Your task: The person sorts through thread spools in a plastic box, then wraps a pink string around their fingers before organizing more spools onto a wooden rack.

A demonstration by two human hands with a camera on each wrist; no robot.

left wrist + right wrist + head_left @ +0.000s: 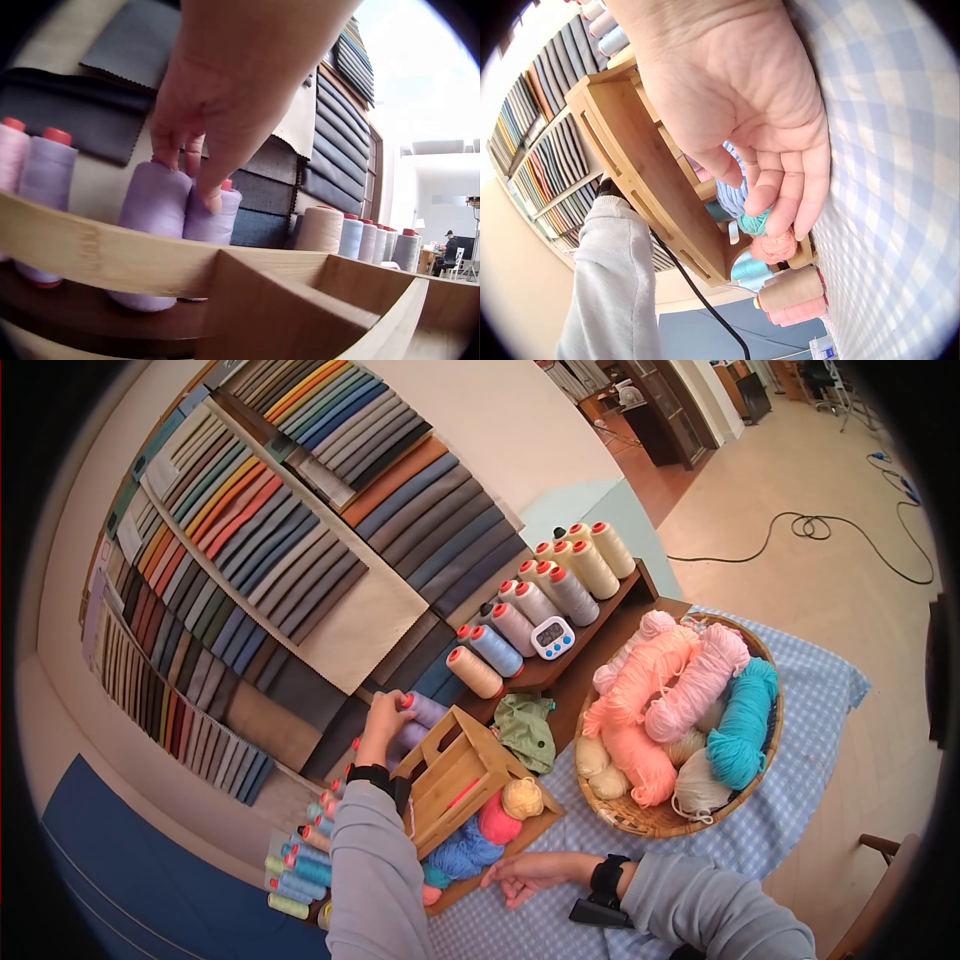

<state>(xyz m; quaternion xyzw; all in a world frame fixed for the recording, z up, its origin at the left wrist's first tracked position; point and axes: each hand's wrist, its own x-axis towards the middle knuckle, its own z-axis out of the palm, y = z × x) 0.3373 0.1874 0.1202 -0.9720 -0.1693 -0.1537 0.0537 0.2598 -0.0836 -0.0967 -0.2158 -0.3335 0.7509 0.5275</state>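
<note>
The left hand (384,712) reaches up to 11 o'clock, fingertips (214,199) pinching a lilac spool (212,216) on the shelf (600,625). The right hand (530,872) rests on the checked cloth (800,760), fingers loosely apart. The crate (285,300) hides the spool's base.

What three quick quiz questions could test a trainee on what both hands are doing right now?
1. True or false: the left hand touches a lilac thread cone.
2. The right hand rests on: A) round wicker basket, B) blue checked tablecloth, C) wooden shelf.
3. Which yarn in the basket is brightest blue-green?

Key: 1 true; 2 B; 3 the teal yarn skein.
</note>
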